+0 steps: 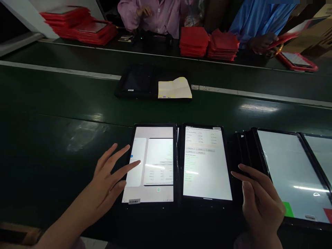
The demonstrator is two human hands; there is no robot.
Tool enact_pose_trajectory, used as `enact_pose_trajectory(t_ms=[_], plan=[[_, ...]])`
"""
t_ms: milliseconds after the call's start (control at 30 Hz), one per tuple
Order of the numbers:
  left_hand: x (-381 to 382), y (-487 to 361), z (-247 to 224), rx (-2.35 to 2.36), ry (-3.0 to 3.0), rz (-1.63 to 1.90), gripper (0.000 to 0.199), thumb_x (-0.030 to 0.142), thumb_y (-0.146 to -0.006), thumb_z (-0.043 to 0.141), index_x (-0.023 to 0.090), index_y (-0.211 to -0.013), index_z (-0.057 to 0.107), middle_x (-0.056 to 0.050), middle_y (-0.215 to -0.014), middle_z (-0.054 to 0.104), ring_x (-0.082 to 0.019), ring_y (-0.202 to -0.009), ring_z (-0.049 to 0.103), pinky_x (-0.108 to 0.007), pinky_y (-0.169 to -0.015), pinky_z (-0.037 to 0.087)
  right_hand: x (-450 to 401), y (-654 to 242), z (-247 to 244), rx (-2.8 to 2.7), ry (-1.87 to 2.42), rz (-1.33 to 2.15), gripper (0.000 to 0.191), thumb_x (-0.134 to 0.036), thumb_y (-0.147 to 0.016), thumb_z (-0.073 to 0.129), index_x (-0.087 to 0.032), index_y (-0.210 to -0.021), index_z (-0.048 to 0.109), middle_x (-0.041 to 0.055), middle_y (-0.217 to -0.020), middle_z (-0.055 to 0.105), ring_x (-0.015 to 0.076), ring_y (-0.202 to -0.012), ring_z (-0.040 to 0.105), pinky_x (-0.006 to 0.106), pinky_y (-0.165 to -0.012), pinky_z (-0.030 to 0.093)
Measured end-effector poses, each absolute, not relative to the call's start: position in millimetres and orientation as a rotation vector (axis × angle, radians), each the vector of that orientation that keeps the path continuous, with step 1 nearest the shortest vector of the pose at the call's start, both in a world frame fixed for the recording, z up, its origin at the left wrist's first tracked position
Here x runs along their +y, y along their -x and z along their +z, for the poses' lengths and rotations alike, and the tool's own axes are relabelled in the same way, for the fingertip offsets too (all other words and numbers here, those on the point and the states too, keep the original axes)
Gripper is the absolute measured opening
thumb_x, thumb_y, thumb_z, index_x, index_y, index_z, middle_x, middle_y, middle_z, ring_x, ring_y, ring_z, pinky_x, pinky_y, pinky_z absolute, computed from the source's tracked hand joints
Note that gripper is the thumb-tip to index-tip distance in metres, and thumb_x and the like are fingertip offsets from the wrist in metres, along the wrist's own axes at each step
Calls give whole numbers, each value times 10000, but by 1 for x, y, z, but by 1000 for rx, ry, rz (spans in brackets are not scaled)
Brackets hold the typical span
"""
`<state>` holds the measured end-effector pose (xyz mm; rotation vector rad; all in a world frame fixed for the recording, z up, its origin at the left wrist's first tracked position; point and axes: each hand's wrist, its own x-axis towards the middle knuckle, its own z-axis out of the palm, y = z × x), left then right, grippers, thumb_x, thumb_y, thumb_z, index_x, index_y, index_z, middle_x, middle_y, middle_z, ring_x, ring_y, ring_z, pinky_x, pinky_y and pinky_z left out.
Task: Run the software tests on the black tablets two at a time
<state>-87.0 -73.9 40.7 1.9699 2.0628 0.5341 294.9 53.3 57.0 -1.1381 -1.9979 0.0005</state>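
Your left hand (109,180) is positioned over the dark green desk (59,103) with its fingers (118,162) spread, the index fingertip contacting the lit screen of a black-cased tablet (158,162). Your right hand (260,200) is beside a second black-cased tablet (206,162), its fingers (249,174) held close together, pinching nothing, at a black folded tablet cover (241,148).

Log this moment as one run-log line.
left hand: fingers at tablet screen | right hand: beside black tablet cover | between: lit tablet
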Motion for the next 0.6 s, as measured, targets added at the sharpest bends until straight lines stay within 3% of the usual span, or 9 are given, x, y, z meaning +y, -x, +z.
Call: enact_pose_trajectory(t_ms=[67, 133, 233, 333, 400, 500, 600], plan=[[-68, 76, 41, 1984, -2002, 586, 484, 395, -1096, 382, 540, -1534, 530, 120, -1815, 171, -413, -1662, 139, -542, -1062, 597, 52, -293, 59, -2003, 1135, 9, 285, -134, -1023, 608, -298, -1071, 836, 46, -1111, 798, 195, -842, 799, 264, -499, 561], [-61, 67, 39, 1935, -2035, 593, 506, 378, -1095, 397, 558, -1561, 477, 109, -1822, 141, -432, -1660, 119, -600, -1076, 576, 51, -293, 61, -2008, 1128, 3, 289, -128, -1021, 609, -297, -1074, 837, 47, -1114, 799, 196, -837, 804, 261, -505, 577], [-54, 61, 35, 1934, -2091, 586, 519, 365, -1097, 403, 533, -1585, 453, 74, -1829, 122, -440, -1663, 80, -722, -1177, 430, 50, -295, 62, -2009, 1124, -5, 291, -122, -1022, 600, -291, -1058, 835, 49, -1101, 798, 208, -880, 810, 267, -558, 619], [-51, 60, 32, 1962, -2108, 577, 507, 336, -1100, 404, 534, -1556, 501, 81, -1824, 142, -440, -1663, 84, -757, -1231, 320, 49, -298, 61, -2019, 1130, -16, 277, -122, -1025, 592, -269, -1047, 826, 58, -1099, 791, 211, -917, 808, 271, -596, 638], [-50, 63, 32, 1972, -2069, 584, 534, 313, -1098, 405, 581, -1554, 473, 106, -1822, 137, -457, -1657, 106, -768, -1225, 332, 48, -299, 61, -2036, 1129, -13, 274, -129, -1027, 584, -257, -1049, 826, 67, -1106, 785, 229, -972, 801, 313, -683, 668], [-49, 79, 31, 2014, -2068, 663, 616, 349, -1093, 369, 667, -1607, 248, 190, -1816, 25, -480, -1655, 62, -796, -1233, 313, 47, -300, 61, -2103, 1068, 40, 280, -142, -1008, 586, -258, -1033, 839, 77, -1127, 781, 285, -1117, 760, 424, -827, 677], [-49, 103, 20, 2135, -2056, 748, 615, 395, -1091, 260, 697, -1611, 132, 290, -1785, 10, -473, -1652, 89, -781, -1272, 289, 44, -298, 64, -2193, 965, 115, 268, -140, -968, 612, -270, -972, 847, 83, -1178, 774, 322, -1218, 705, 482, -865, 662]])
